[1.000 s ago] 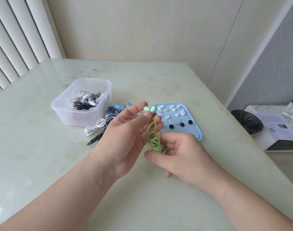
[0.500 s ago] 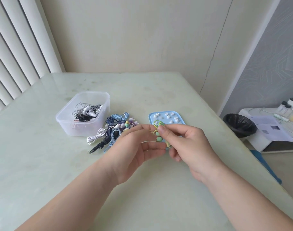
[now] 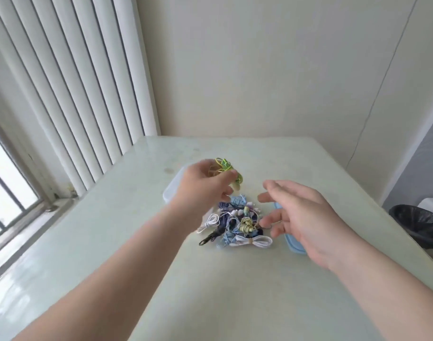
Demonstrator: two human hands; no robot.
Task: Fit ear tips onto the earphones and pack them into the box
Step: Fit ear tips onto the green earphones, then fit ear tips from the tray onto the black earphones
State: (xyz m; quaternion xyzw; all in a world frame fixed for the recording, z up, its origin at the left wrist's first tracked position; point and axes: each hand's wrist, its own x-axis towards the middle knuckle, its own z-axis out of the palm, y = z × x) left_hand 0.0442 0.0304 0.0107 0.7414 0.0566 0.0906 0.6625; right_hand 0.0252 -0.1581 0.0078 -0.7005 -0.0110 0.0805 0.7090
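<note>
My left hand (image 3: 205, 183) holds the coiled green earphones (image 3: 226, 168) in its fingertips, above the clear plastic box (image 3: 170, 193), which the hand and forearm mostly hide. My right hand (image 3: 299, 217) hovers with fingers spread and empty, just right of the pile of bundled earphones (image 3: 237, 225) on the table. Under the right hand lies the blue tray (image 3: 292, 244) of ear tips; only its edge shows and the tips are hidden.
The pale green table (image 3: 210, 303) runs back to a cream wall. Vertical blinds (image 3: 63, 94) and a window frame stand at the left. A black-lined bin (image 3: 417, 225) sits on the floor off the table's right edge.
The right hand has let go of the green earphones and opened. The left hand has carried them up and left, over the box. The view has swung left.
</note>
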